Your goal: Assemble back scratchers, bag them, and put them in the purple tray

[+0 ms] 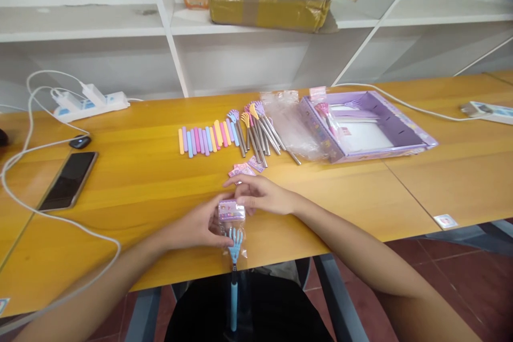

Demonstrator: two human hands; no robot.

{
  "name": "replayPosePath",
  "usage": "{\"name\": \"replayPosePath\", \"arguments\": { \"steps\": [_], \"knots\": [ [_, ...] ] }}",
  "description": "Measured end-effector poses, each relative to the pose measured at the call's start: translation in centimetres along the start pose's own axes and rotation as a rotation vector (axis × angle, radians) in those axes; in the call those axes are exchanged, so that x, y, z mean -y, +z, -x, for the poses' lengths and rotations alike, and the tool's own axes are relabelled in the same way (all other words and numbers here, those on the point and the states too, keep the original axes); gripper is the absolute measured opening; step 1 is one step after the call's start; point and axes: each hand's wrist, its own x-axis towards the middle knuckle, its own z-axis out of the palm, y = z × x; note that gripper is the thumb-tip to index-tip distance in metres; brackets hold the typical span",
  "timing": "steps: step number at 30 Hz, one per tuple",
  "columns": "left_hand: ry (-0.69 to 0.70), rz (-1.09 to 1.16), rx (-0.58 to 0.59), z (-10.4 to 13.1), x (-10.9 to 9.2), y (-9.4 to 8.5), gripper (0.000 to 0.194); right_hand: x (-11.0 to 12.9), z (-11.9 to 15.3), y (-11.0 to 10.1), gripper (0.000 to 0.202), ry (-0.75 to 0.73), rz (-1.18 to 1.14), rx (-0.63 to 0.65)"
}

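A blue back scratcher (235, 248) with a hand-shaped head sits in a clear plastic bag, its handle pointing down past the table edge. My left hand (200, 227) is closed on the bagged scratcher near its head, thumb in front. A purple printed header card (231, 210) covers the bag's top. My right hand (262, 194) touches that card at its upper right corner, thumb and fingers closed about it. Beyond my hands lie small printed cards (242, 169), a pile of scratcher heads on metal rods (260, 131) and a row of coloured handles (203, 140).
A purple open box (385, 149) stands at right, holding a bagged pink scratcher (327, 117). Clear bags (292, 128) lie beside it. At left are a phone (70, 180), a mouse (80, 141), a power strip (92, 106) and white cables. A taped carton (276, 4) rests on the shelf.
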Motion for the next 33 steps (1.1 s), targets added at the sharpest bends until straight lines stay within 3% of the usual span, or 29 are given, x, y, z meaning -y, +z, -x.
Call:
{"name": "replayPosePath", "arguments": {
  "steps": [2,4,7,10,12,14,16,19,21,24,26,28,30,33],
  "knots": [
    [0.013,-0.001,-0.034,0.0,-0.2,-0.1,0.076,-0.1,-0.1,-0.2,0.047,-0.014,-0.067,0.017],
    [0.036,0.046,-0.140,-0.2,-0.3,-0.6,0.071,-0.1,-0.3,-0.4,0.050,-0.026,-0.138,0.036],
    [0.116,0.148,-0.443,-0.7,-0.2,-1.7,0.065,0.0,-0.4,-0.5,0.055,0.004,-0.149,0.062],
    [0.208,0.269,-0.687,-1.3,-0.5,-2.5,0.059,0.3,-0.4,-0.5,0.048,0.043,0.067,0.044],
    [0.268,0.343,-0.732,-1.5,-0.9,-2.7,0.061,0.7,-0.3,-0.7,0.040,0.053,0.224,0.017],
    [0.312,0.369,-0.679,-1.5,-1.2,-2.8,0.064,1.4,-0.2,-1.2,0.037,0.061,0.284,-0.022],
    [0.320,0.348,-0.579,-1.5,-1.4,-2.8,0.064,2.6,0.3,-2.1,0.040,0.030,0.275,-0.143],
    [0.299,0.282,-0.488,-1.4,-1.3,-2.8,0.055,5.4,1.8,-4.7,0.037,-0.093,0.372,-0.465],
    [0.303,0.249,-0.475,-1.4,-1.1,-2.8,0.050,7.4,3.2,-7.8,0.031,-0.171,0.556,-0.693],
    [0.297,0.217,-0.441,-1.4,-0.8,-2.9,0.046,9.3,5.6,-14.4,0.024,-0.213,0.865,-1.106],
    [0.284,0.197,-0.419,-1.4,-0.7,-2.9,0.044,9.3,7.0,-18.8,0.027,-0.131,0.937,-1.316],
    [0.276,0.175,-0.394,-1.3,-0.5,-2.8,0.044,8.5,8.2,-22.3,0.035,0.047,1.036,-1.435],
    [0.265,0.151,-0.372,-1.3,-0.4,-2.8,0.044,7.1,9.1,-24.2,0.043,0.413,1.213,-1.339],
    [0.250,0.117,-0.347,-1.4,-0.2,-2.9,0.043,5.1,10.1,-24.4,0.042,0.886,1.362,-1.015]
  ]
}}
